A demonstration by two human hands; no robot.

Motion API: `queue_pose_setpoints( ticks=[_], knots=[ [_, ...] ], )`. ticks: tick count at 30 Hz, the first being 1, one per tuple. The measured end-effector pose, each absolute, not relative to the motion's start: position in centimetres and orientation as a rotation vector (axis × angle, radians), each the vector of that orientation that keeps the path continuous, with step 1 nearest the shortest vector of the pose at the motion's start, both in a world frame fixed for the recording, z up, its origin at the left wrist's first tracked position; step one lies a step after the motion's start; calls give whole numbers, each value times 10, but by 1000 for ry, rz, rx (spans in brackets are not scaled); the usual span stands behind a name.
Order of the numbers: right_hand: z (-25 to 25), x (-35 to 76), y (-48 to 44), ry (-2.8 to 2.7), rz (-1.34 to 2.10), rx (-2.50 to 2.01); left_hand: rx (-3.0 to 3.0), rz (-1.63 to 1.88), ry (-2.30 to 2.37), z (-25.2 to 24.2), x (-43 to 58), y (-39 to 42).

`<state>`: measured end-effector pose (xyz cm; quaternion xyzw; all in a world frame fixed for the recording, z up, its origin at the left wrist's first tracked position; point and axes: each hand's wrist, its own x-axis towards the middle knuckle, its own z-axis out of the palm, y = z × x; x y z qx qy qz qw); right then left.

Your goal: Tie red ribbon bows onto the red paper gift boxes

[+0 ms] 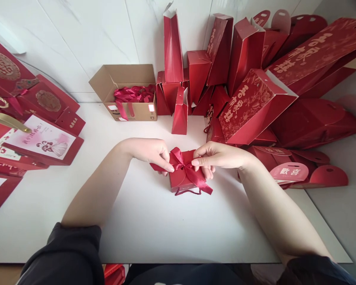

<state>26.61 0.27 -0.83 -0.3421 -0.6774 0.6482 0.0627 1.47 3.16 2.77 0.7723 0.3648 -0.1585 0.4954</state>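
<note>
A small red gift box lies on the white table in front of me, with a red satin ribbon bow on top. My left hand pinches the bow's left loop between thumb and fingers. My right hand pinches the bow's right loop. One ribbon tail trails down over the box toward its lower right corner. A thin red cord handle sticks out under the box's near edge.
A cardboard box holding red ribbons sits at the back. Several red paper gift bags stand and lie piled at the back right. Flat red bags and cards are stacked at the left. Round red tags lie at the right.
</note>
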Motion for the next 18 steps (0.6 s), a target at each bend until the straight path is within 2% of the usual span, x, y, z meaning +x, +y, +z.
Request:
queue_pose_setpoints(
  ticks=[4, 18],
  knots=[
    [-8, 270, 6, -2024, 1934, -1041, 1860, -293, 884, 24, 12, 36],
    [-15, 273, 9, -1975, 1941, -1030, 1937, -352, 844, 24, 8, 40]
  ],
)
